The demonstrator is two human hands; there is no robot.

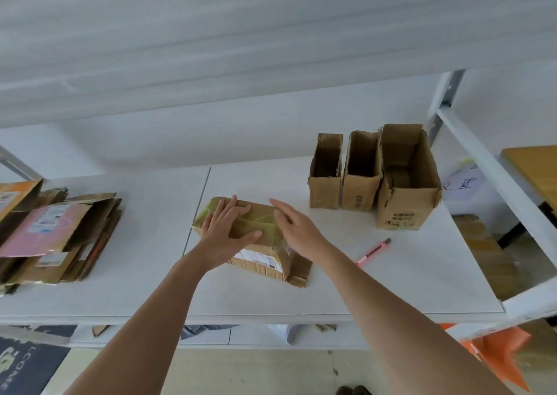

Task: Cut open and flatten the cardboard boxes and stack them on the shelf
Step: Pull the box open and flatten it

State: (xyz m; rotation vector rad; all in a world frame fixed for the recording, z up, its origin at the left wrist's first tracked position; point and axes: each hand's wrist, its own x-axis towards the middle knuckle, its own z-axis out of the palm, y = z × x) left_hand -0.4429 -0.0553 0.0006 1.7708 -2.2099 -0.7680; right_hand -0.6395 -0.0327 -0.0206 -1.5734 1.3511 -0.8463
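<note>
Flattening step rn: left hand (224, 231) presses flat on taped box (253, 238) mid-frame, right hand (297, 225) open beside it (cutter (373, 251) lies lower right), prob needs more tape cut next.

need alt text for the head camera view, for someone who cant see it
Both hands, left hand and right hand, lie open on a taped cardboard box on a white shelf. Flattened boxes are stacked at left; three open boxes and a pink cutter sit at right.
</note>
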